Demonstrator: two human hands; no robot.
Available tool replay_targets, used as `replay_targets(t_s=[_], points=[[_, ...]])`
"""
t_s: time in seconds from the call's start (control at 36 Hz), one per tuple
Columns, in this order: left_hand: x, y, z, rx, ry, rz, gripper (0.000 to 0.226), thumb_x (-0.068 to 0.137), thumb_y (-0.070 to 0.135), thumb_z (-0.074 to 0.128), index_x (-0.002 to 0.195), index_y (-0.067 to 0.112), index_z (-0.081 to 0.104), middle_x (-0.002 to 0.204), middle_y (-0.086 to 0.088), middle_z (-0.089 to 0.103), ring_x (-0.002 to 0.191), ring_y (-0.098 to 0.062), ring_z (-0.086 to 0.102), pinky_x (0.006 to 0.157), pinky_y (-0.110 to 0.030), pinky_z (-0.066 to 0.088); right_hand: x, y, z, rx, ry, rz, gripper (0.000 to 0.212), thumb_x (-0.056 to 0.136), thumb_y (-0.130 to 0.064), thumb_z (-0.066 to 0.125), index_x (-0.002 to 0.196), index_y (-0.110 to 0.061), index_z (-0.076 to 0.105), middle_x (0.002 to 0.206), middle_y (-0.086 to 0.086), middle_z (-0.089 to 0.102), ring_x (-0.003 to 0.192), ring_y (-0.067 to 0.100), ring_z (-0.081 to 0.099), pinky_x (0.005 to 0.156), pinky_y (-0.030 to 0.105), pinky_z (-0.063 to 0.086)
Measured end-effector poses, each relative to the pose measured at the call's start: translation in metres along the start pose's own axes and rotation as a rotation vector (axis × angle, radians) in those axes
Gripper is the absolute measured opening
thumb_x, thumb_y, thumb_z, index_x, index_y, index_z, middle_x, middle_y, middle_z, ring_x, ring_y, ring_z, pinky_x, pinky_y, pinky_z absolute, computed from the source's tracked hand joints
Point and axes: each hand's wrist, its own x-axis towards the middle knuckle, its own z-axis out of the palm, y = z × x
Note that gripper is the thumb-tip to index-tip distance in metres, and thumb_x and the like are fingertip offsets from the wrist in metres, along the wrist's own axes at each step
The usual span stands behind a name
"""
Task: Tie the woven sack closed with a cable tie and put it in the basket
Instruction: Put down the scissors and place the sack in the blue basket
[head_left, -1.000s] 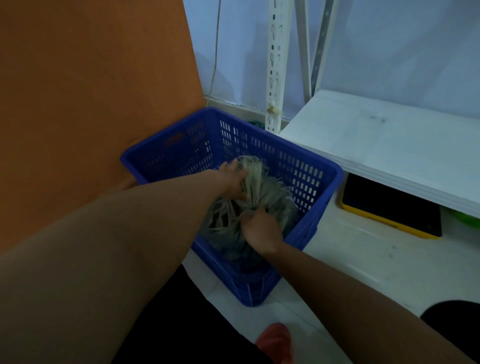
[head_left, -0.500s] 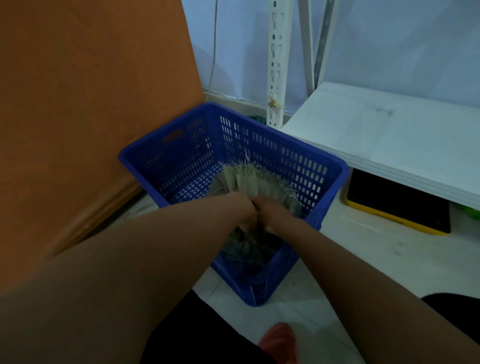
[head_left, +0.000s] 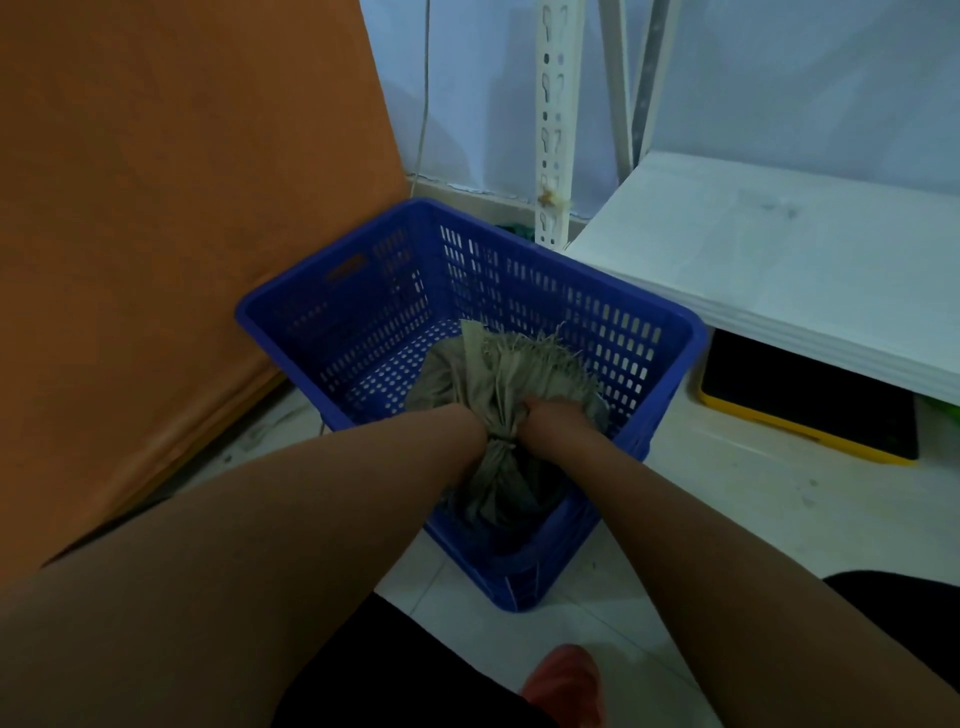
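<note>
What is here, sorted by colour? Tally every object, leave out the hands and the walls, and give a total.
Blue: 1 (basket)
Tan: 1 (woven sack, inside the basket)
Orange: 1 (board)
White: 1 (shelf rack)
Black with yellow edge: 1 (flat tray under the shelf rack)
Red: 1 (shoe)
Total: 6

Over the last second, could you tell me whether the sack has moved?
Yes: the sack has dropped deeper into the basket, its frayed top now below the far rim.
</note>
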Motion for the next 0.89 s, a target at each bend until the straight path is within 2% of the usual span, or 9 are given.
replay_targets(t_s=[0.11,0.17,0.25,0.39,0.47,0.58,0.72,0.81,0.89], points=[[0.002,0.000,-0.002,0.011,-0.093,0.127,0.078,0.091,0.056,0.054,0.153,0.019,0.025,0.152,-0.007,0.035,0.130,-0.027,0.041,0.105,-0.036,0.037,-0.010,-0.003,-0.006,0.072,0.233,-0.128,0.062,0.099,-0.043,0.051,0.155,-0.027,0.029,0.164,0.015,0.020,0.152,0.038,0.009,0.120,0.060,0.020],[-0.010,-0.010,-0.006,-0.187,0.013,0.109,0.100,0.074,0.070,0.064,0.153,0.023,0.026,0.151,-0.005,0.036,0.134,-0.030,0.041,0.109,-0.041,0.038,-0.015,-0.006,-0.011,-0.004,0.338,-0.296,0.070,0.096,-0.034,0.061,0.157,-0.031,0.026,0.168,0.009,0.012,0.155,0.033,-0.002,0.121,0.061,0.017],[-0.031,-0.026,-0.016,-0.381,0.174,-0.001,0.099,0.080,0.078,0.048,0.156,0.024,0.014,0.157,-0.008,0.026,0.140,-0.034,0.032,0.109,-0.044,0.033,-0.019,-0.010,-0.015,-0.227,0.268,-0.492,0.076,0.091,-0.032,0.070,0.156,-0.033,0.031,0.167,0.004,0.011,0.156,0.030,-0.003,0.121,0.060,0.021],[-0.025,-0.018,-0.017,-0.379,0.192,-0.023,0.091,0.087,0.075,0.040,0.155,0.020,0.017,0.155,-0.012,0.031,0.135,-0.032,0.039,0.104,-0.041,0.036,-0.014,-0.002,-0.001,-0.491,0.072,-0.404,0.084,0.088,-0.041,0.070,0.158,-0.036,0.024,0.170,0.005,-0.011,0.155,0.032,-0.016,0.122,0.063,0.009],[-0.026,-0.015,-0.017,-0.454,0.193,-0.002,0.080,0.092,0.065,0.046,0.148,0.009,0.037,0.142,-0.013,0.049,0.116,-0.025,0.054,0.088,-0.034,0.042,-0.009,-0.001,-0.002,-0.558,0.182,-0.408,0.081,0.087,-0.037,0.071,0.156,-0.035,0.029,0.170,0.005,-0.004,0.155,0.032,-0.011,0.121,0.063,0.010],[-0.029,-0.026,-0.015,-0.591,0.173,0.001,0.093,0.081,0.076,0.052,0.137,0.001,0.051,0.119,-0.015,0.064,0.093,-0.024,0.063,0.067,-0.030,0.051,-0.016,-0.006,-0.019,-0.535,0.349,-0.460,0.059,0.088,-0.039,0.068,0.144,-0.030,0.051,0.167,0.009,0.016,0.156,0.028,0.002,0.119,0.064,0.013],[-0.020,-0.047,-0.007,-0.750,0.330,0.019,0.073,0.093,0.055,0.055,0.149,0.013,0.033,0.142,-0.013,0.045,0.105,-0.024,0.052,0.080,-0.030,0.044,-0.028,-0.009,-0.036,-0.441,0.579,-0.436,0.033,0.084,-0.042,0.060,0.111,-0.026,0.068,0.123,0.000,0.063,0.132,0.024,0.046,0.112,0.059,0.022],[-0.007,-0.051,-0.003,-0.705,0.342,0.026,0.070,0.090,0.045,0.063,0.148,0.016,0.035,0.144,-0.011,0.044,0.117,-0.027,0.051,0.090,-0.034,0.046,-0.026,-0.005,-0.041,-0.483,0.647,-0.421,0.023,0.082,-0.037,0.062,0.098,-0.023,0.069,0.101,0.001,0.068,0.107,0.027,0.057,0.111,0.061,0.024],[0.008,-0.049,-0.001,-0.509,0.418,0.056,0.063,0.088,0.037,0.067,0.143,0.014,0.045,0.141,-0.010,0.049,0.123,-0.027,0.050,0.102,-0.037,0.040,-0.023,0.003,-0.045,-0.515,0.649,-0.396,0.028,0.083,-0.036,0.061,0.106,-0.022,0.069,0.103,0.004,0.068,0.105,0.030,0.057,0.114,0.063,0.020]])
